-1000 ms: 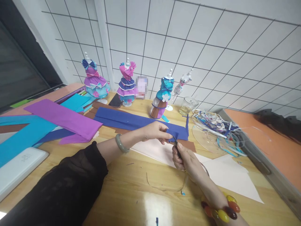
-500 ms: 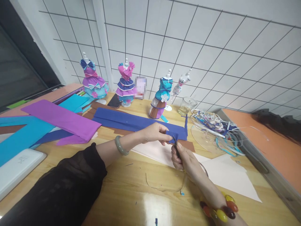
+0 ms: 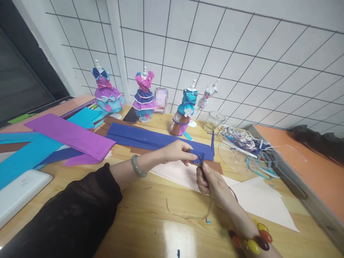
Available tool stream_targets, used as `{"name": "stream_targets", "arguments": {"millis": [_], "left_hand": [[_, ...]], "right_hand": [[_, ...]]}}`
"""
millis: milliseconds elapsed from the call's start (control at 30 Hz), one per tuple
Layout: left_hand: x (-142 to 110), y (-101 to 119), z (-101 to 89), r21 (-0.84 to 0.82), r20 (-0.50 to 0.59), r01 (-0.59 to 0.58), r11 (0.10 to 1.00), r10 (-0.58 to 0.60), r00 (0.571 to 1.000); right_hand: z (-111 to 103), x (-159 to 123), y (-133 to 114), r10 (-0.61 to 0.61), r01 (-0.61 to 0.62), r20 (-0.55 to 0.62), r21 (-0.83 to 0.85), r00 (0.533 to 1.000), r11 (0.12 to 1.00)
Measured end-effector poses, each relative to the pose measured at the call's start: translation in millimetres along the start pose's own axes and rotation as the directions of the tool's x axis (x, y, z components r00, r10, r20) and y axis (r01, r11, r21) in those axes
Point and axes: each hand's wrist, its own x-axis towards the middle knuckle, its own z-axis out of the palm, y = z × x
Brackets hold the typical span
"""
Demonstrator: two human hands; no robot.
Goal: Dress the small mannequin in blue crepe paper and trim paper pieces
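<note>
My left hand (image 3: pixel 176 152) pinches the near right edge of a long folded dark blue paper strip (image 3: pixel 150 139) lying across the wooden table (image 3: pixel 150 222). My right hand (image 3: pixel 212 182) is closed around small scissors (image 3: pixel 202 166) whose tip meets the blue strip just beside my left fingertips. A brown sheet (image 3: pixel 216 166) shows under the strip's right end. White paper sheets (image 3: pixel 255 200) lie under and to the right of both hands. My left wrist wears a green bangle, my right a bead bracelet.
Several small mannequins in paper dresses (image 3: pixel 143 96) stand along the tiled wall. Purple paper (image 3: pixel 72 136) and cyan paper (image 3: pixel 27 154) lie at left, with a white case (image 3: pixel 18 193). A glass jar (image 3: pixel 213 121) and a clear dish of ribbon scraps (image 3: pixel 247 150) sit at right, an orange surface (image 3: pixel 309 168) beyond.
Both hands have stayed almost in place on the blue strip's edge. The view has shifted very slightly; the scissors' tip sits a little deeper against the paper.
</note>
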Motion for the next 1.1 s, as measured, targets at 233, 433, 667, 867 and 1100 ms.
{"name": "stream_targets", "arguments": {"millis": [233, 433, 667, 867, 1100], "left_hand": [[0.1, -1.0, 0.4, 0.028, -0.006, 0.01, 1.0, -0.01, 1.0], [0.0, -1.8, 0.3, 0.031, -0.01, 0.01, 0.999, -0.009, 1.0], [-0.5, -0.7, 0.8, 0.022, -0.006, 0.002, 1.0, -0.001, 1.0], [-1.0, 0.7, 1.0, 0.023, -0.006, 0.008, 1.0, -0.008, 1.0], [-1.2, 1.8, 1.4, 0.017, -0.006, 0.009, 1.0, -0.009, 1.0]], "right_hand": [[0.5, -1.6, -0.1, 0.005, -0.006, 0.019, 0.007, 1.0, 1.0], [1.2, -0.8, -0.9, 0.006, -0.006, 0.02, -0.01, 1.0, 1.0], [0.9, -1.1, -1.1, 0.007, -0.007, 0.016, 0.004, 1.0, 1.0], [0.7, -2.1, -1.4, 0.011, -0.011, 0.012, -0.009, 1.0, 1.0], [0.2, -1.5, -0.8, 0.017, -0.017, 0.014, 0.003, 1.0, 1.0]]}}
